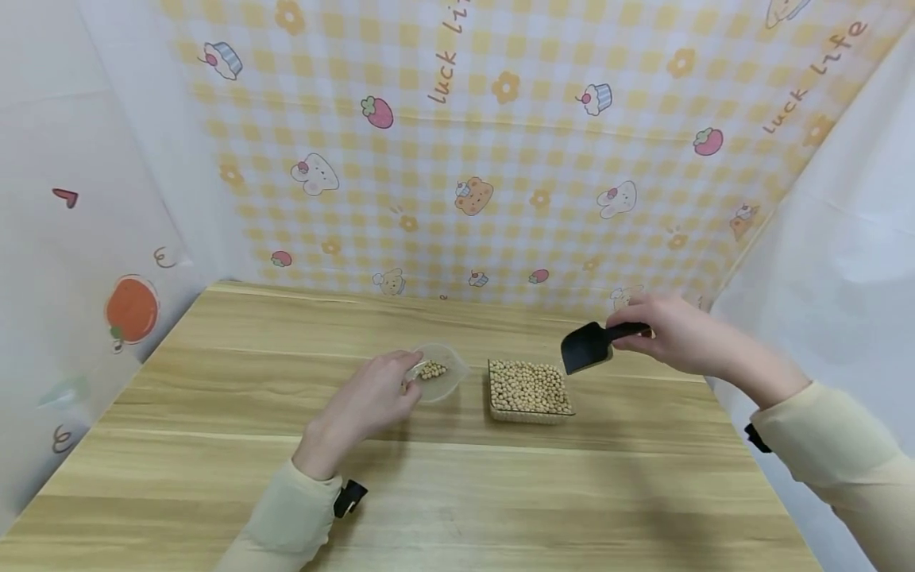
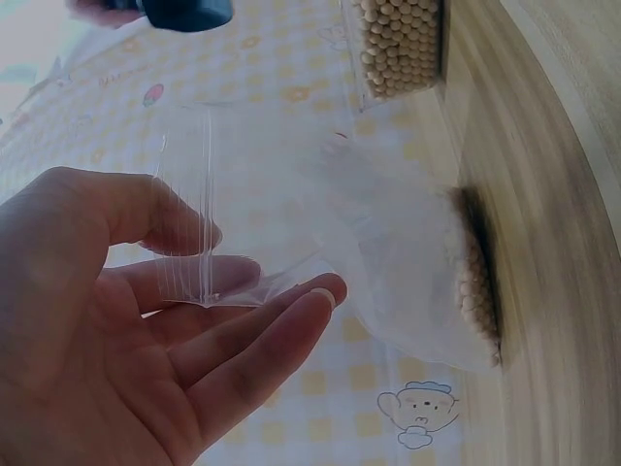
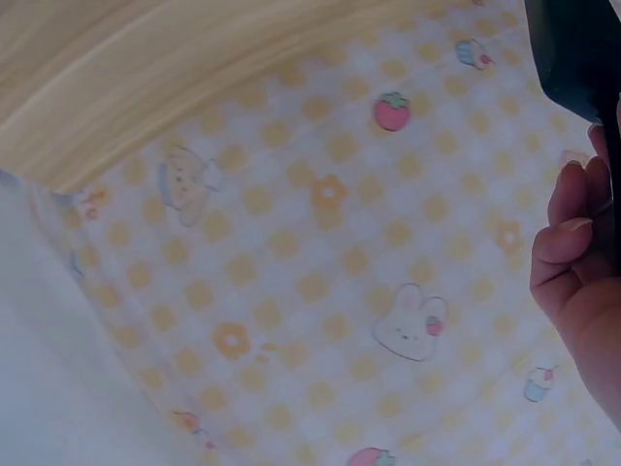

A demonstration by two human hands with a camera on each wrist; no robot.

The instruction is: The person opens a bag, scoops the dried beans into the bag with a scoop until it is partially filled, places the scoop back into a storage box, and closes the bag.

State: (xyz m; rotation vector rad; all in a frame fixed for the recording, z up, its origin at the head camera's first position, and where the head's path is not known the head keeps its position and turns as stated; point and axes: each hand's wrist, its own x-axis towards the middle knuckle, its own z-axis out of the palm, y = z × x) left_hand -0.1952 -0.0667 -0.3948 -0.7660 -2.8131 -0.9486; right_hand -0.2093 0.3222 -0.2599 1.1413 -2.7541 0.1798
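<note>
A person sits at a pale wooden table (image 1: 214,413) inside a booth lined with yellow checked cloth printed with cartoon animals, strawberries and cupcakes (image 1: 500,159). Both arms wear cream sleeves.

The left hand (image 1: 372,401) reaches to a small clear plastic zip bag (image 1: 439,373) near the middle of the table. In the left wrist view the fingers (image 2: 281,320) are nearly straight and relaxed, the grip apart, with the open mouth of the bag (image 2: 291,243) lying against the fingertips and thumb. A small heap of tan soybeans (image 2: 477,291) sits in the bottom of the bag, resting on the table.

Just to the right of the bag, a little apart from it, stands a shallow clear rectangular tray filled with soybeans (image 1: 529,389).

The right hand (image 1: 672,334) is raised above the table, right of and beyond the tray. Its fingers are curled round the handle of a small black plastic scoop (image 1: 589,345), the grip clamped on it. The scoop's blade points left and hangs near the tray's far right corner.
</note>
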